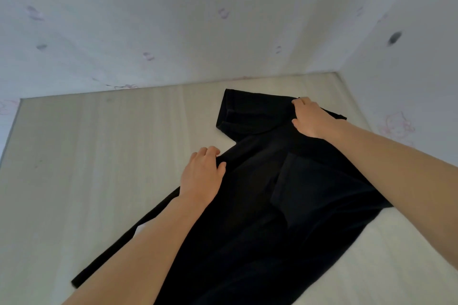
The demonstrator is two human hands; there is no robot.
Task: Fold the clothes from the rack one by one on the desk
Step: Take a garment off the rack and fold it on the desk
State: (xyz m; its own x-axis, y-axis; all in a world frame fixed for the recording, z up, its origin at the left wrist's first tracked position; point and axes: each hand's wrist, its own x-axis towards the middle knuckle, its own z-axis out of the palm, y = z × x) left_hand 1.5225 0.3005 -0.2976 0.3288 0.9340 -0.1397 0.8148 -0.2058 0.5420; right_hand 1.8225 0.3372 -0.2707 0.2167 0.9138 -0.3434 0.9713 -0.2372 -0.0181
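The black shirt (285,193) lay across the desk (86,156) toward its far right corner. Left hand (202,176) pinched its side edge, right hand (311,117) gripped the shoulder: mid-fold, sleeve probably due inward next.

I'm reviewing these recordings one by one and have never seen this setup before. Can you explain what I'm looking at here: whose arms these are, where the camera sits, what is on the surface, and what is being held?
There is no machine here: a person works with two bare hands. The single picture comes from a wide-angle camera worn on the person's head, looking forward and down, so both arms reach in from the bottom of the frame. A black garment lies spread on a pale wood-grain desk set into a corner of light, patterned walls. The left hand grips the garment's left edge, fingers curled over the fabric. The right hand pinches the cloth at the far end, beside a sleeve that lies out flat. What kind of garment it is I cannot tell for sure; it looks like a short-sleeved top. No rack is in view.
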